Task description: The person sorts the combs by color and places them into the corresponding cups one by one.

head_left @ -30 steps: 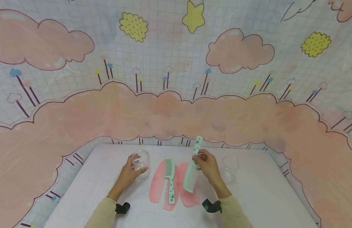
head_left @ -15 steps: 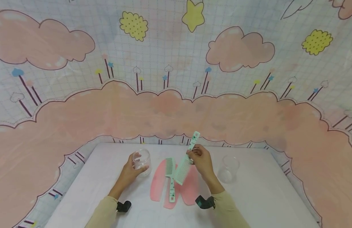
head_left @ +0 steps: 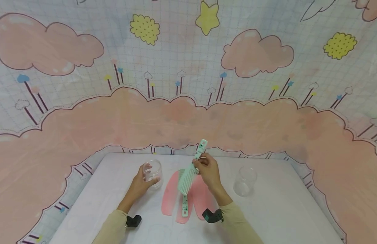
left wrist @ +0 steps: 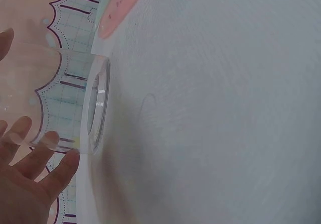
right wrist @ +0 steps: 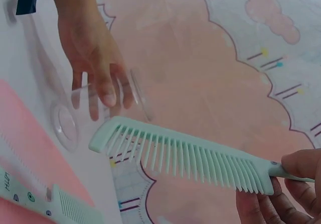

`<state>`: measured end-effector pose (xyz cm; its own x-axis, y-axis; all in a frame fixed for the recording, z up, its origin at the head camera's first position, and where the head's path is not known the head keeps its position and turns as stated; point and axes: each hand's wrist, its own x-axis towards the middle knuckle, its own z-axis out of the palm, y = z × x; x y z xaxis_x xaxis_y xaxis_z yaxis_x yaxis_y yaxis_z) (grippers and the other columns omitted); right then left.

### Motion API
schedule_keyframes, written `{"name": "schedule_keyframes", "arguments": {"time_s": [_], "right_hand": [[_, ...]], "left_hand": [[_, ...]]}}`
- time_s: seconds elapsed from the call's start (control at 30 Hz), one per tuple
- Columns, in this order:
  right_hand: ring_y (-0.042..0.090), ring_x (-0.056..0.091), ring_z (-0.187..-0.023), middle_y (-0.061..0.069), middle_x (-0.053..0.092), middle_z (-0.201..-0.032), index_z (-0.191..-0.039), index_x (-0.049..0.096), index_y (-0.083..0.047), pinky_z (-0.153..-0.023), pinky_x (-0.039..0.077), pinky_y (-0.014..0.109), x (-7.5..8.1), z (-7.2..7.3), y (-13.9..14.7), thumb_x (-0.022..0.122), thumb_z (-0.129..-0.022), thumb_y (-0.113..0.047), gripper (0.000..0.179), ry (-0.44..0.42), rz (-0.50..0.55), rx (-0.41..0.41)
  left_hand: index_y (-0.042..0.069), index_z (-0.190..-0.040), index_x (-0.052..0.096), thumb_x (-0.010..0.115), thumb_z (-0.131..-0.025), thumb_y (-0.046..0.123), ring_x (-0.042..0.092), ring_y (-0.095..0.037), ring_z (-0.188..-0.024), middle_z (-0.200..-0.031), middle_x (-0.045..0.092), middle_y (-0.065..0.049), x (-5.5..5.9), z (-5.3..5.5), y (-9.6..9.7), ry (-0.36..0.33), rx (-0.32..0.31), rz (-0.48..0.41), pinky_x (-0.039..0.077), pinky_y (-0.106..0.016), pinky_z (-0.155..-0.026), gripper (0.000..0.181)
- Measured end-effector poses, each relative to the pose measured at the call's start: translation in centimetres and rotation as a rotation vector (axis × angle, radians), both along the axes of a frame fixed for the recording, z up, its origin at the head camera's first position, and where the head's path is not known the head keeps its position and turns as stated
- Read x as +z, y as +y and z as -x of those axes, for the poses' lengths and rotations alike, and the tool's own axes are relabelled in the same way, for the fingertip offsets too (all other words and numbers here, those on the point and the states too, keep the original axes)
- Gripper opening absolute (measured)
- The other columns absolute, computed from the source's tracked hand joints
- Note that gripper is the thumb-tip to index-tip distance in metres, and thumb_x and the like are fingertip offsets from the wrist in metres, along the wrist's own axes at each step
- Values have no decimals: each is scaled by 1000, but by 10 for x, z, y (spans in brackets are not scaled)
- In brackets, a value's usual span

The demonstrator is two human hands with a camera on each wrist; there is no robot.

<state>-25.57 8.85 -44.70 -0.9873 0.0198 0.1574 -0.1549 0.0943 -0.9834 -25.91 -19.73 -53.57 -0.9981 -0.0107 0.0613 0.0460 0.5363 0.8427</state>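
Note:
In the head view my left hand (head_left: 139,186) holds a clear cup (head_left: 153,166), thumb on the near side and fingers round the far side. The left wrist view shows the cup (left wrist: 65,98) upright, its thick base close to the white table. My right hand (head_left: 210,173) pinches a mint-green comb (head_left: 187,181) near the join of handle and teeth. Its printed handle points up, and its toothed end slants down toward the left. Behind it lies a second mint comb (head_left: 185,205), mostly hidden in the head view, on pink flat pieces (head_left: 168,200).
Another clear cup (head_left: 244,184) stands to the right of my right hand. The white table (head_left: 286,203) ends at a cloud-printed cloth backdrop (head_left: 164,125). Black wrist devices (head_left: 134,221) sit by both sleeves.
My right hand has carried the mint comb left and slightly up, from over the right pink piece to over the second comb. My left hand and its cup have hardly moved.

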Motion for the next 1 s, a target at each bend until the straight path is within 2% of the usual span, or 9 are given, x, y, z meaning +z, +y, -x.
{"name": "schedule_keyframes", "arguments": {"time_s": [0.23, 0.43, 0.7, 1.0], "right_hand": [[13, 65, -77, 23, 72, -95, -107, 60, 2, -63, 57, 26, 2, 4, -10, 66, -93, -11, 21, -3, 16, -11], [20, 70, -83, 20, 73, -97, -110, 61, 3, -62, 57, 26, 6, 4, -22, 67, -93, -15, 25, 24, 84, -16], [15, 69, -79, 20, 72, -97, -106, 62, -1, -62, 58, 27, 14, 9, -38, 67, -92, -16, 21, 84, 135, -39], [14, 66, -78, 21, 69, -99, -112, 60, 1, -66, 60, 29, 20, 15, -56, 65, -93, -9, 22, 29, 226, -57]], "left_hand": [[9, -151, 22, 76, -84, 41, 38, -46, -139, -152, 42, -11, -1, 2, 1, 5, -2, -5, 33, -58, -115, 92], [8, -151, 21, 76, -84, 41, 37, -46, -140, -152, 42, -12, 0, 1, 1, 3, -3, -9, 32, -59, -115, 93], [11, -152, 20, 75, -84, 42, 36, -45, -141, -154, 40, -9, 2, 3, 2, -21, -4, 4, 32, -59, -114, 92], [10, -152, 20, 76, -85, 39, 36, -45, -140, -153, 41, -11, 1, 3, 1, -12, -1, 2, 32, -59, -114, 92]]}}
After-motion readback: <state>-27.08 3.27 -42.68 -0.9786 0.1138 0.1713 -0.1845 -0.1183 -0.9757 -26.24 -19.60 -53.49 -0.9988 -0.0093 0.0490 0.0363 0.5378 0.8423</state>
